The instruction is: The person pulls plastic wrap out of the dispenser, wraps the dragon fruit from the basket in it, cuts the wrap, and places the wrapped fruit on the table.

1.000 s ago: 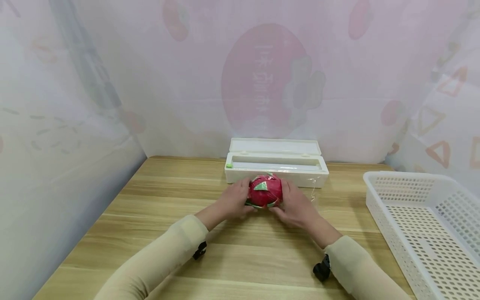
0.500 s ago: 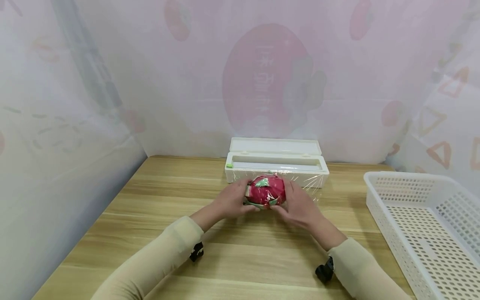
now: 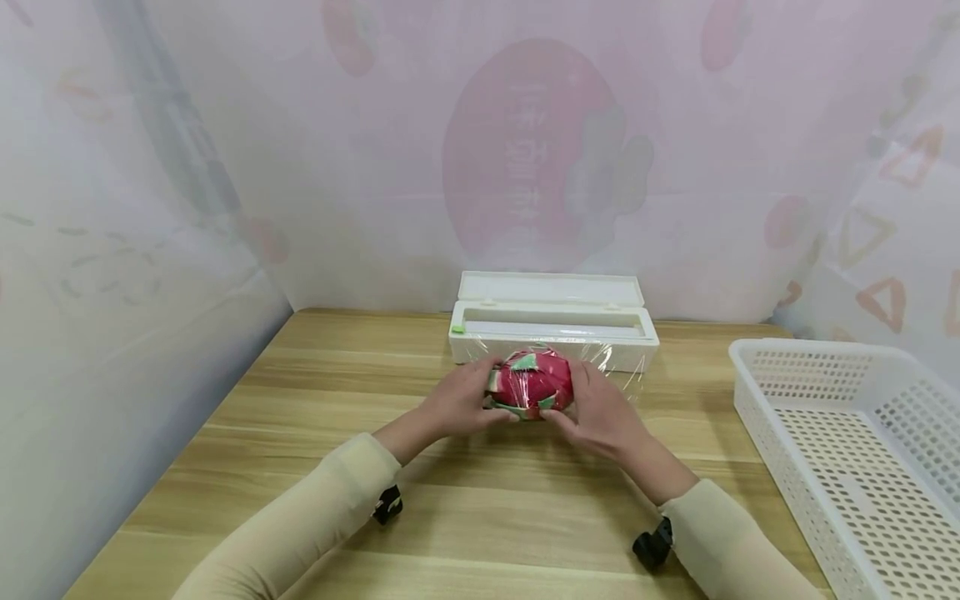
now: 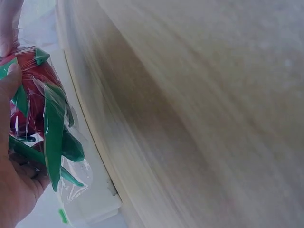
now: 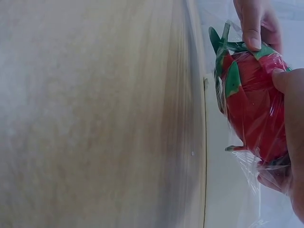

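Observation:
A red dragon fruit (image 3: 534,383) with green scales is held between both hands in the head view, just in front of a white box. Clear plastic wrap (image 5: 256,118) covers it, shiny and creased in the right wrist view. My left hand (image 3: 463,398) grips its left end, thumb on the near side. On the right end, my right hand (image 3: 600,414) holds it the same way. Long green leaf tips (image 4: 54,133) stick out under the film in the left wrist view. Film stretches from the fruit toward the box front.
The white cling film box (image 3: 555,333) stands at the back of the wooden table (image 3: 480,517), its lid (image 3: 551,289) up and a pale roll inside. At the right is a white perforated plastic basket (image 3: 780,442). Printed fabric walls surround the table.
The dragon fruit has turned a little and shifted slightly right in the hands. More film shows spread over it and against the box front. Both hands keep their hold.

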Motion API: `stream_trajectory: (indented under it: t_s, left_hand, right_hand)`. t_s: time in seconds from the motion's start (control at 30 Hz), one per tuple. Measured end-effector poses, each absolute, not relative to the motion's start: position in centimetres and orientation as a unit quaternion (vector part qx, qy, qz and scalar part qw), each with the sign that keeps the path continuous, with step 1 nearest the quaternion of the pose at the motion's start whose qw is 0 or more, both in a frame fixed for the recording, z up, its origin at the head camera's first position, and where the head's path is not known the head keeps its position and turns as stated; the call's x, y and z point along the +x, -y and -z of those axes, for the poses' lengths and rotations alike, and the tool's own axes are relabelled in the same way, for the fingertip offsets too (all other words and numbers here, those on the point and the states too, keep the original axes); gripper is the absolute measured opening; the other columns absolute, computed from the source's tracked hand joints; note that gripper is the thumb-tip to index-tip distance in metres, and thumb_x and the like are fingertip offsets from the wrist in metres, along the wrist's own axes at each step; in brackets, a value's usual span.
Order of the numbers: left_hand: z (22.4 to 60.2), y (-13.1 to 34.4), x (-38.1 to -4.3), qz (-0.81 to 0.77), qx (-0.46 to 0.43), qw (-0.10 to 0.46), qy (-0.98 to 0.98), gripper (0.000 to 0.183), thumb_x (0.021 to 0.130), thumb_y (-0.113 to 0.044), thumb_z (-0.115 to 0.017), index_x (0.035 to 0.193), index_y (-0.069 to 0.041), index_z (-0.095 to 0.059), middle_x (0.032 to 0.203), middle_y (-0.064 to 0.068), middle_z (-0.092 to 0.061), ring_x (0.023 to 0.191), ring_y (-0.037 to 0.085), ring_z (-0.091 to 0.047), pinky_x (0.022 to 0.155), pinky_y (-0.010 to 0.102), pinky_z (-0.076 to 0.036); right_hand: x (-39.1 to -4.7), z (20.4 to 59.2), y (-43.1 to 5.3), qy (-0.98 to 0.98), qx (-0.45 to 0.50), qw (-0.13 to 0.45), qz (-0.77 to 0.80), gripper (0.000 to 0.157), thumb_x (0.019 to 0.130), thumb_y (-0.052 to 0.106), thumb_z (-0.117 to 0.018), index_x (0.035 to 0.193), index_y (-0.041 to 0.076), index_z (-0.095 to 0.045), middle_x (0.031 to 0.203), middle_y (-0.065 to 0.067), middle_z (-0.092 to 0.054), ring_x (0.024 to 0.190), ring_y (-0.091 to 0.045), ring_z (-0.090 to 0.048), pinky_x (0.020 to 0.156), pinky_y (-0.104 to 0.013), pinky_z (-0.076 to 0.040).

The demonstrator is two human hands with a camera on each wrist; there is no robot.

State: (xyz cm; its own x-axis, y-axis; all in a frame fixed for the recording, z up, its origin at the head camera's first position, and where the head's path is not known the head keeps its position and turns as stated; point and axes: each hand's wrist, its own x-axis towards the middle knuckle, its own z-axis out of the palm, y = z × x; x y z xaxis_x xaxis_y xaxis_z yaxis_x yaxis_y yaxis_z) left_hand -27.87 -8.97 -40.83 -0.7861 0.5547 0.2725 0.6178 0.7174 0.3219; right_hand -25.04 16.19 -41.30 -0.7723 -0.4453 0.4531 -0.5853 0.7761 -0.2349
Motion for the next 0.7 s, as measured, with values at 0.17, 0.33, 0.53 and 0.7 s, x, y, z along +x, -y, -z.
stream_trajectory:
  t_s: [0.17, 0.33, 0.53, 0.7]
  left_hand:
    - [40.5, 9.0, -27.5, 0.201, -0.318, 0.075, 0.924, 0.084, 0.078, -0.051, -0.077, 0.137, -0.003, -0.042, 0.121, 0.012, -0.06, 0.11, 0.026, -0.058, 0.092, 0.041, -0.05]
    - [40.4, 9.1, -27.3, 0.203, -0.322, 0.077, 0.921, 0.084, 0.077, -0.052, -0.078, 0.136, -0.004, -0.043, 0.12, 0.012, -0.061, 0.108, 0.026, -0.06, 0.091, 0.041, -0.051]
    - [40.2, 9.1, -26.9, 0.211, -0.321, 0.069, 0.921, 0.084, 0.077, -0.052, -0.078, 0.137, -0.003, -0.043, 0.119, 0.012, -0.062, 0.106, 0.026, -0.06, 0.09, 0.04, -0.052]
    - [40.2, 9.3, -26.6, 0.223, -0.321, 0.059, 0.918, 0.083, 0.077, -0.052, -0.078, 0.136, -0.005, -0.044, 0.121, 0.01, -0.061, 0.107, 0.023, -0.059, 0.091, 0.039, -0.051]
  right_hand:
    - [-24.7, 41.2, -16.2, 0.919, 0.285, 0.193, -0.19, 0.074, 0.085, 0.045, -0.07, 0.132, -0.005, -0.042, 0.114, -0.018, -0.056, 0.101, -0.031, -0.058, 0.085, -0.046, -0.054]
    - [-24.4, 41.0, -16.1, 0.921, 0.281, 0.187, -0.195, 0.075, 0.085, 0.045, -0.069, 0.132, -0.006, -0.042, 0.115, -0.019, -0.056, 0.102, -0.031, -0.058, 0.086, -0.046, -0.054]
    - [-23.9, 40.7, -16.0, 0.923, 0.275, 0.186, -0.195, 0.075, 0.085, 0.046, -0.069, 0.132, -0.007, -0.044, 0.114, -0.02, -0.057, 0.101, -0.033, -0.059, 0.085, -0.047, -0.054]
    - [-23.5, 40.7, -16.0, 0.92, 0.279, 0.192, -0.197, 0.074, 0.084, 0.046, -0.069, 0.13, -0.007, -0.045, 0.113, -0.019, -0.057, 0.101, -0.032, -0.059, 0.085, -0.046, -0.053]
